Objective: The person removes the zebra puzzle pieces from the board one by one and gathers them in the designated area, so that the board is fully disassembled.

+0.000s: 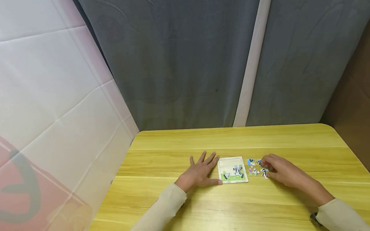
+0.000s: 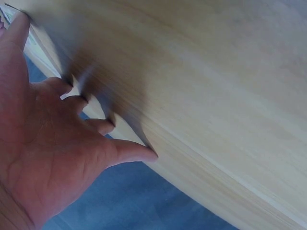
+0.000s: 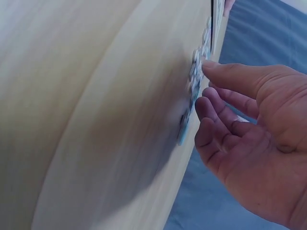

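Note:
A square wooden puzzle tray (image 1: 226, 163) lies on the table, its lower part filled with zebra-and-grass picture pieces and its upper part bare wood. My left hand (image 1: 200, 173) is spread flat at the tray's left side, thumb at the lower left corner; the left wrist view also shows its fingers apart on the wood. Loose jigsaw pieces (image 1: 254, 172) with zebra patterns lie just right of the tray. Over their right edge is my right hand (image 1: 284, 171), fingers bent and thumb apart from them. In the right wrist view, the thumb tip overlaps the row of pieces (image 3: 195, 72).
The yellow wood-grain table (image 1: 162, 160) has rounded far corners. Behind it hangs a grey curtain (image 1: 179, 70) with a pale vertical strip (image 1: 251, 64). A white printed cloth (image 1: 57, 80) borders the left side, and a brown surface (image 1: 352, 102) the right.

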The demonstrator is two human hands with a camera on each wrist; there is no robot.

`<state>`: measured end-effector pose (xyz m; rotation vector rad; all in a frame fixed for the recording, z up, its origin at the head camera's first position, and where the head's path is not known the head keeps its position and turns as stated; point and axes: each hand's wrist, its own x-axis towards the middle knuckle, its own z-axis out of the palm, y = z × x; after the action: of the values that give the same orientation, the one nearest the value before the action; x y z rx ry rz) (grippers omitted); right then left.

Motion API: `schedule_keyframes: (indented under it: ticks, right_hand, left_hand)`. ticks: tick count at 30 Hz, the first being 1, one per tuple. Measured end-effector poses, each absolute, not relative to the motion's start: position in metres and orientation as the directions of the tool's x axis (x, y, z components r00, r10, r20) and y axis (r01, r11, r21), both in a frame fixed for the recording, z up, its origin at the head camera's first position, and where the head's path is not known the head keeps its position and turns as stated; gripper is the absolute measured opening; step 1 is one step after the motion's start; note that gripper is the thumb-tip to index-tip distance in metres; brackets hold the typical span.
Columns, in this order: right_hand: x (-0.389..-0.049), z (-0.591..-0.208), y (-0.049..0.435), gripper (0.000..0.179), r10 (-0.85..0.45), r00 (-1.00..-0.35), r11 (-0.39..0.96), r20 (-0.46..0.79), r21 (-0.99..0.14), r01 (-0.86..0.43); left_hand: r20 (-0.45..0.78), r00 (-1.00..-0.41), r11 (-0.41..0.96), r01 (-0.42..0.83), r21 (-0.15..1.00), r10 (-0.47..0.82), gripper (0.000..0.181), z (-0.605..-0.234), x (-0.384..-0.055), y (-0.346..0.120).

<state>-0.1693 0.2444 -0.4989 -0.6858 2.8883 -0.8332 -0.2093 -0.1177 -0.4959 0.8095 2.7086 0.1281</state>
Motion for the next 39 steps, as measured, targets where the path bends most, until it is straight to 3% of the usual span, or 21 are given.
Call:
schedule_keyframes:
  ticks: [13, 26, 39]
  right_hand:
    - [-0.176, -0.499, 0.209, 0.024, -0.473, -0.878, 0.708, 0.075, -0.56, -0.43]
    - [-0.178, -0.493, 0.181, 0.034, -0.495, -0.866, 0.706, 0.069, -0.549, -0.448]
    - [-0.175, -0.496, 0.164, 0.045, -0.473, -0.88, 0.783, 0.031, -0.442, -0.437]
  left_hand:
    - [-0.268, -0.791, 0.835, 0.522, 0.176, 0.55, 0.102, -0.499, -0.211, -0.118]
    - [-0.262, -0.794, 0.836, 0.52, 0.173, 0.548, 0.102, -0.498, -0.209, -0.116]
    - [-0.258, -0.796, 0.836, 0.521, 0.17, 0.548, 0.102, -0.497, -0.208, -0.114]
